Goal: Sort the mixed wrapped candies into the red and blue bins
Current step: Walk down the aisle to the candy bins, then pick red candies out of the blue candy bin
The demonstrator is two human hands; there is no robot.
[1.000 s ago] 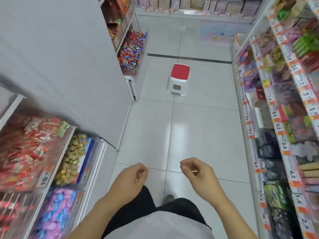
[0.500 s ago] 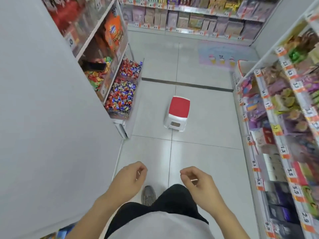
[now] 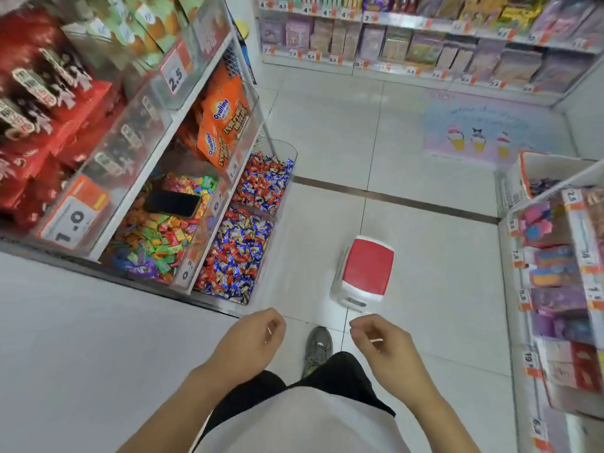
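The person is walking closer, bringing the mixed wrapped candies (image 3: 237, 253) at the shelf's floor-level corner into view, both the left hand (image 3: 250, 344) and right hand (image 3: 384, 349) hanging loosely curled and empty, sorting not yet begun.

Pale tiled floor (image 3: 408, 152) crossed by one dark strip (image 3: 395, 198) — glossy under even light. Stocked shelves (image 3: 425, 44) left, right and far end; red-topped white step stool (image 3: 364, 273) mid-aisle.
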